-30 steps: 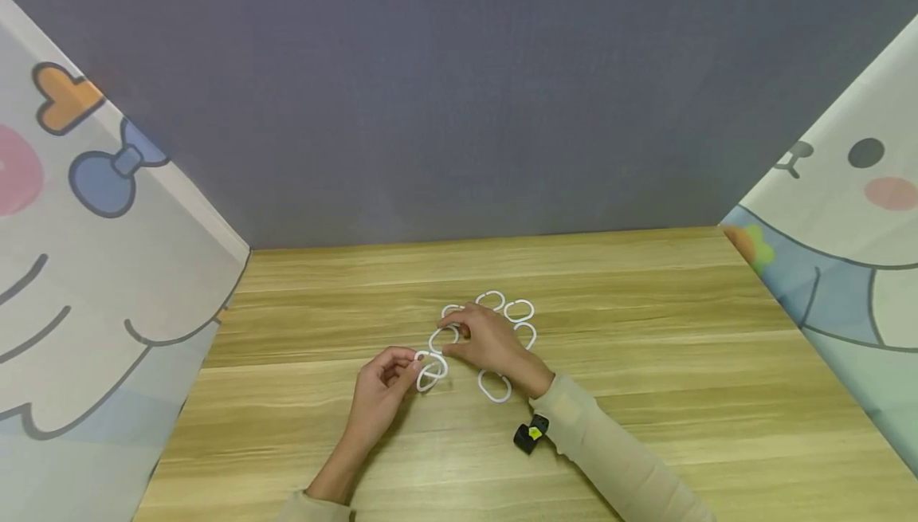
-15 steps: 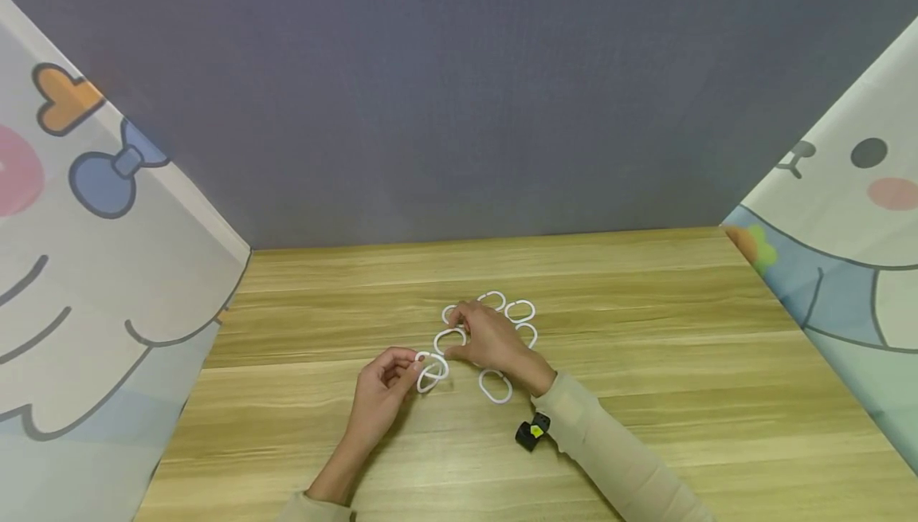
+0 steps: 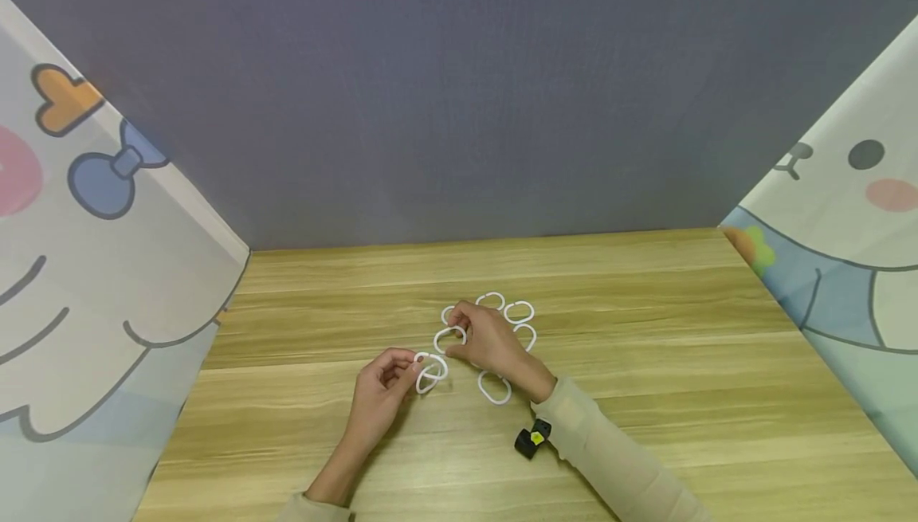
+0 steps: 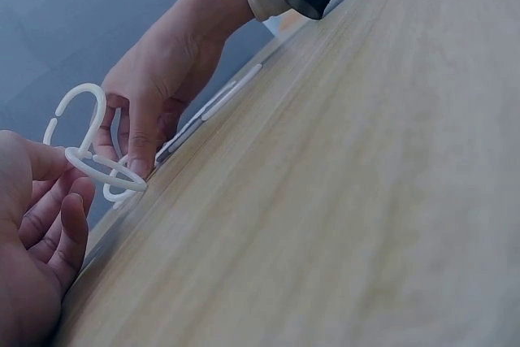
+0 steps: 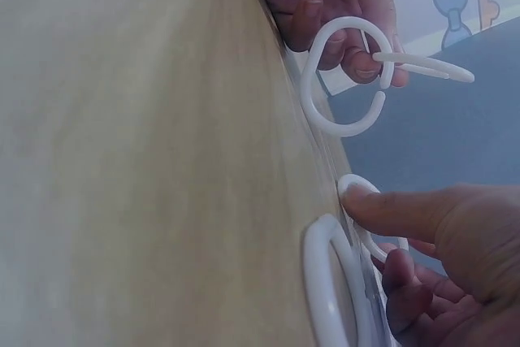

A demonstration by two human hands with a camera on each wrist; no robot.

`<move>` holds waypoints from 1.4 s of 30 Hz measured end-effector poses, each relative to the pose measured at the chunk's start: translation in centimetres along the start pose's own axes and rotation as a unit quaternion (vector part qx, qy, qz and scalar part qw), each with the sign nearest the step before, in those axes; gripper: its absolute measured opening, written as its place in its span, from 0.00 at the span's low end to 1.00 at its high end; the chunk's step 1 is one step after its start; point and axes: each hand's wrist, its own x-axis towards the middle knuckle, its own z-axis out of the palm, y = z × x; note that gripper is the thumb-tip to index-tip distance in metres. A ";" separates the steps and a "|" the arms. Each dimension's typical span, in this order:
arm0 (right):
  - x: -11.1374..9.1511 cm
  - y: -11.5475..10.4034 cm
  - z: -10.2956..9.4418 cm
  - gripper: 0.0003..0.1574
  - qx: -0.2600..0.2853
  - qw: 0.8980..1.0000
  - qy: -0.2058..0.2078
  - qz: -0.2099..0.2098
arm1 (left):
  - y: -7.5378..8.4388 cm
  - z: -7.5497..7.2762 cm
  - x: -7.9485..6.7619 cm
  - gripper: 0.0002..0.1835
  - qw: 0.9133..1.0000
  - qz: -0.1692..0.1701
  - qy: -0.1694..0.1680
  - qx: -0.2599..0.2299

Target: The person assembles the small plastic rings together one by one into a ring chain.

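My left hand pinches a white plastic split ring between thumb and fingers. A second split ring is linked through it and hangs just above the table, as the left wrist view shows. To the right, my right hand pinches another white split ring low at the tabletop. Its thumb presses on that ring's edge in the right wrist view, while the fingertips are partly hidden. This ring is apart from the linked pair.
Several more white split rings lie loosely around my right hand, among them a ring behind it and a ring in front. The wooden table meets a grey panel at the back, with cartoon-printed panels at both sides.
My right hand's fingers have drawn in around the ring, which has shifted slightly right and turned. The left hand and its linked rings have hardly moved.
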 end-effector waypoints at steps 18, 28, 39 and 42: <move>-0.7 0.4 -0.1 0.06 0.259 0.964 0.006 0.063 | -0.1 0.0 0.0 0.04 1.000 0.005 0.005 -0.002; -1.3 0.1 -0.8 0.21 0.361 0.928 -0.024 0.089 | 0.0 0.0 0.0 0.04 1.000 0.000 0.003 0.003; -2.0 0.6 -1.6 0.31 0.398 0.908 -0.078 0.106 | -0.1 0.0 0.0 0.04 1.000 0.008 0.005 0.008; -2.3 0.5 -1.9 0.34 0.402 0.905 -0.091 0.103 | -0.1 0.0 -0.1 0.04 1.000 0.009 0.003 0.010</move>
